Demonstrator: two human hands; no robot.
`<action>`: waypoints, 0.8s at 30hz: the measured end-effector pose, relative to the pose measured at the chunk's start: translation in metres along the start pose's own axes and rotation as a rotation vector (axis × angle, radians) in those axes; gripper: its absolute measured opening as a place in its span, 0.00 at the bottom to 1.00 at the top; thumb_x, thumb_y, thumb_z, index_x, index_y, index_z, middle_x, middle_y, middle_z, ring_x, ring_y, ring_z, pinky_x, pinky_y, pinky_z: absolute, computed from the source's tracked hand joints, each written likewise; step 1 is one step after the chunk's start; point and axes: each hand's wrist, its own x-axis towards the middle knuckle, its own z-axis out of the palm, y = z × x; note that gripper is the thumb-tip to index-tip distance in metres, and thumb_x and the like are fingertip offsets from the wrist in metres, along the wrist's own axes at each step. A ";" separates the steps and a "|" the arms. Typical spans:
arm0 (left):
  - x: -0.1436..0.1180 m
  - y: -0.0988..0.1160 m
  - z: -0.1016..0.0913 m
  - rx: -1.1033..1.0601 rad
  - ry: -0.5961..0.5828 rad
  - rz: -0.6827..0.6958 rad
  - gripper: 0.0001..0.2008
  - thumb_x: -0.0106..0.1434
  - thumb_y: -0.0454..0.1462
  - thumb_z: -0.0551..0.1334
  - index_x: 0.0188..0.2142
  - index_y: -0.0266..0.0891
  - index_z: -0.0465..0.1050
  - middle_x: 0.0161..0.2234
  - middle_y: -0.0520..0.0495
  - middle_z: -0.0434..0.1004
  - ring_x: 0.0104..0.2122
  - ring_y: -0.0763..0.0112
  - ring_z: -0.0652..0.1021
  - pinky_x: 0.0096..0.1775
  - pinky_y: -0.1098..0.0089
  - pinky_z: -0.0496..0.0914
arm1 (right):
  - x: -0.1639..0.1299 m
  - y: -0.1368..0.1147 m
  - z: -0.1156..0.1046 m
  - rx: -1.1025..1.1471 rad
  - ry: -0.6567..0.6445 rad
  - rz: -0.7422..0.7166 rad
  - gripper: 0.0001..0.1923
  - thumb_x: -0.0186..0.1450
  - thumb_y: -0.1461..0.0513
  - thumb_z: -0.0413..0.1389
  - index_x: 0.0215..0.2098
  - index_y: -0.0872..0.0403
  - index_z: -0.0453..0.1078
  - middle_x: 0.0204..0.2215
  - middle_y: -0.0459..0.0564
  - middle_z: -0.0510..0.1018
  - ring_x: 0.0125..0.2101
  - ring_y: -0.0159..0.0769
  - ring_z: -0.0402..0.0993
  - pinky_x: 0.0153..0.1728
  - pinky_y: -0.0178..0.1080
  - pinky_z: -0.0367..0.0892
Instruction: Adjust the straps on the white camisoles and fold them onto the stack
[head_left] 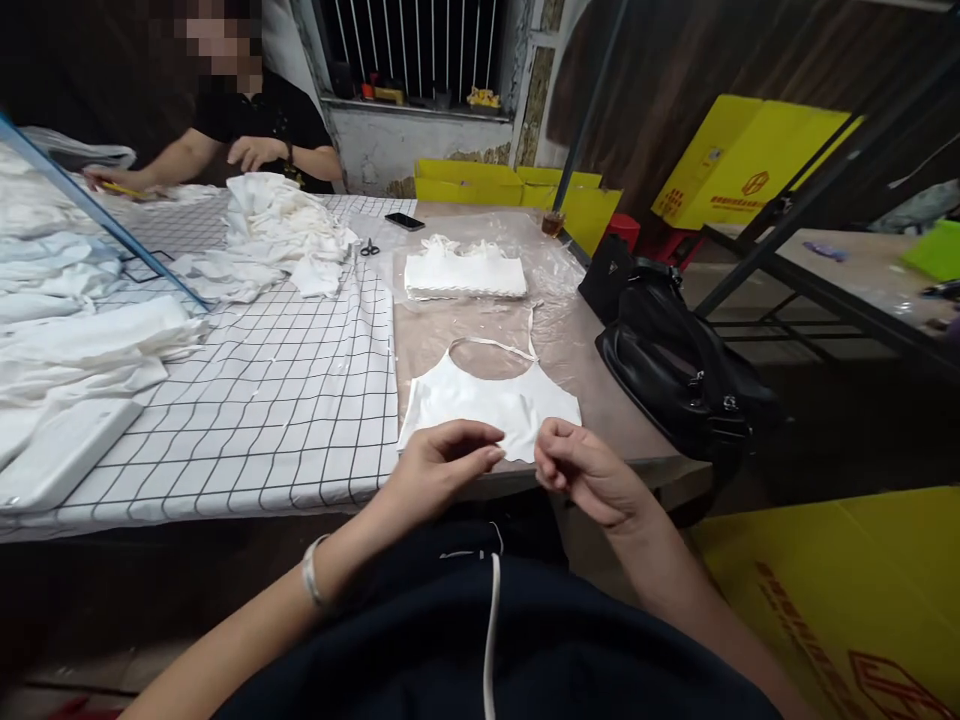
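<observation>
A white halter-style top (480, 397) with a thin neck strap lies spread flat at the table's near edge. My left hand (442, 458) is over its lower left part, thumb and fingers apart with nothing visible between them. To the right, my right hand (589, 468) hovers at the lower right corner of the top with its fingers curled and pressed together. Whatever those fingers may hold is hidden. Just beyond the top sits a neat stack of folded white garments (465, 275) on clear plastic sheeting (555, 262).
Heaps of white garments (277, 225) cover the checked cloth (300, 400) at left. Small scissors (369, 247) and a phone (405, 221) lie farther back. A black handbag (675, 360) sits at the right edge. Across the table, a co-worker (262, 125) handles white fabric.
</observation>
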 end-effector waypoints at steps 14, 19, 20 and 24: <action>-0.010 0.002 -0.001 0.094 -0.061 0.337 0.07 0.61 0.38 0.64 0.38 0.39 0.80 0.33 0.45 0.80 0.33 0.68 0.79 0.37 0.69 0.73 | 0.000 0.009 0.037 0.111 -0.165 0.137 0.16 0.48 0.60 0.67 0.23 0.55 0.62 0.15 0.40 0.67 0.15 0.22 0.56 0.19 0.29 0.49; -0.010 -0.002 0.000 0.010 -0.080 0.272 0.10 0.63 0.41 0.62 0.37 0.38 0.79 0.33 0.44 0.79 0.32 0.69 0.78 0.36 0.69 0.73 | -0.001 0.010 0.039 0.122 -0.203 0.140 0.15 0.50 0.61 0.66 0.23 0.55 0.61 0.14 0.39 0.66 0.15 0.22 0.55 0.19 0.29 0.49; -0.011 -0.002 0.001 -0.012 -0.082 0.257 0.10 0.63 0.41 0.62 0.37 0.37 0.78 0.33 0.45 0.79 0.31 0.69 0.77 0.36 0.69 0.73 | -0.002 0.011 0.041 0.120 -0.206 0.139 0.15 0.50 0.61 0.66 0.24 0.54 0.61 0.14 0.39 0.65 0.15 0.22 0.55 0.19 0.29 0.49; -0.011 -0.004 0.000 -0.038 -0.093 0.252 0.10 0.64 0.41 0.61 0.37 0.36 0.77 0.33 0.45 0.78 0.33 0.69 0.77 0.36 0.70 0.72 | -0.001 0.015 0.042 0.083 -0.219 0.134 0.17 0.51 0.58 0.65 0.23 0.54 0.59 0.13 0.38 0.64 0.15 0.22 0.54 0.19 0.29 0.47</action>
